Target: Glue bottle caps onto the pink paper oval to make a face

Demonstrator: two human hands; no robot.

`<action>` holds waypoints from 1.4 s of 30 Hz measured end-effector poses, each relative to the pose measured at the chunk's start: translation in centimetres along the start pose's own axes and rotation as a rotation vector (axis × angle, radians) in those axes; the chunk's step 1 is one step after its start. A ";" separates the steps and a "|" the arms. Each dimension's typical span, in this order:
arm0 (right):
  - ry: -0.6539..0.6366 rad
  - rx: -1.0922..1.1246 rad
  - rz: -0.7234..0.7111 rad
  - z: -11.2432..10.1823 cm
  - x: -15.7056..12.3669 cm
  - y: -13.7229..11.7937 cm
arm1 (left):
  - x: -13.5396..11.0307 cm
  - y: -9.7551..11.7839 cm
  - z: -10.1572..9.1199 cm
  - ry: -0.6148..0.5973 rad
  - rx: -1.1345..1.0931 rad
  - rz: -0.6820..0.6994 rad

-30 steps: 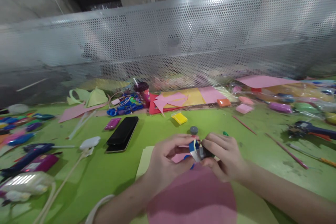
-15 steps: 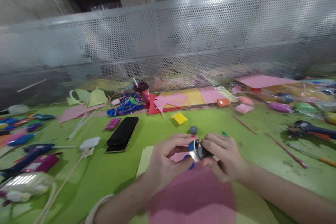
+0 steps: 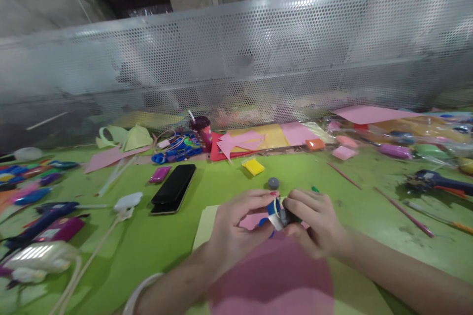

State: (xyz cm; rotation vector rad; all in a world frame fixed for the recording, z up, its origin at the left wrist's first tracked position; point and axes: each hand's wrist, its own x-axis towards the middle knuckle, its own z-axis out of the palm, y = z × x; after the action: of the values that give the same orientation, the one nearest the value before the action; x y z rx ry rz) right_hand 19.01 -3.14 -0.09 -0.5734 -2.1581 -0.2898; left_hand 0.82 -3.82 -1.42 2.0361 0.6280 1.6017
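My left hand (image 3: pixel 238 221) pinches a small blue piece (image 3: pixel 274 206) with a pale band round it. A silvery flap (image 3: pixel 275 221) shows at its lower side. Another blue curved part (image 3: pixel 263 222) peeks out behind my left thumb; whether it belongs to the same piece I cannot tell. My right hand (image 3: pixel 318 221) is closed around a dark grey piece (image 3: pixel 286 216) that meets the blue one. A green tip (image 3: pixel 315 189) sticks out behind the right fingers. Below both hands lies pink paper (image 3: pixel 273 275) on pale yellow sheets (image 3: pixel 354 285). A round grey lump (image 3: pixel 273 183) sits just beyond them.
A black phone (image 3: pixel 173 189), a yellow packet (image 3: pixel 253 166) and a dark cup with a straw (image 3: pixel 201 133) stand or lie farther back. Glue guns (image 3: pixel 439 181) lie at both sides. A white cable (image 3: pixel 92 256) runs at left. A perforated metal panel (image 3: pixel 236 64) rises behind.
My hands stay together at the same place. The blue piece and its silvery flap have tilted slightly between my fingers. The whole view has shifted a little.
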 end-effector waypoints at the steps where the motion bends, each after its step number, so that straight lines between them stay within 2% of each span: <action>1: 0.000 0.002 0.000 0.0 0.0 0.0 | 0.0 0.0 0.0 -0.002 0.017 0.007; 7: 0.003 0.014 -0.003 0.1 0.0 -0.1 | 0.5 0.4 -0.4 -0.029 0.135 0.122; 11: 0.007 0.054 0.013 0.1 0.3 0.1 | 0.6 0.5 -0.4 -0.036 0.177 0.128; 14: -0.012 0.088 0.046 0.1 0.3 0.4 | 0.4 0.2 -0.2 -0.033 0.129 0.053; 19: -0.017 0.148 0.083 0.1 0.0 0.7 | 0.0 -0.5 0.3 -0.057 -0.115 -0.232; 24: -0.011 0.217 0.134 0.3 -0.1 0.8 | 0.5 -0.1 0.5 -0.043 -0.317 -0.448; 28: -0.026 0.231 0.146 0.4 0.1 0.8 | 0.9 0.4 0.6 -0.109 -0.410 -0.609; 32: -0.040 0.265 0.165 0.4 0.3 0.9 | 1.2 0.8 0.6 -0.200 -0.428 -0.660; 37: -0.145 0.340 0.191 0.2 0.1 0.8 | 1.3 1.2 0.1 -0.424 -0.383 -0.684; 42: -0.276 0.391 0.261 0.0 0.1 0.8 | 1.0 1.2 -0.1 -0.489 -0.297 -0.656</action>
State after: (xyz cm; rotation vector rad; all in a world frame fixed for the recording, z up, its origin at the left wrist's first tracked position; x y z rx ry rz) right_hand 19.37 -2.47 -0.02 -0.6859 -2.2849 0.3673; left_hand 0.98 -4.12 0.16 1.6605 0.7154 0.7342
